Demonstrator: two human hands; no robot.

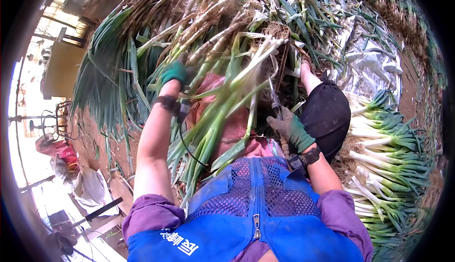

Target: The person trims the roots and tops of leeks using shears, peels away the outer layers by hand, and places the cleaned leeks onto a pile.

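My right hand (292, 130), in a green and grey glove, is wrapped around an air blow gun (275, 100) whose thin nozzle points up and away from me. My left hand (176, 72), gloved the same way, reaches out to the root-end pile of long green onions (199, 39). Its fingers overlap the stalks, and their grip is blurred. Between my arms, loose green onions (226, 101) lie across my lap, pale stems away from me and leaves trailing to the lower left. A pinkish-red woven cloth (232, 129) lies under them.
Peeled green onions (384, 153) with white stems lie in a row on my right. Stripped leaves and peelings (303, 6) cover the ground ahead, by a silvery plastic sheet (367, 55). A pale sack (95, 188) and a metal frame (61, 119) stand to the left.
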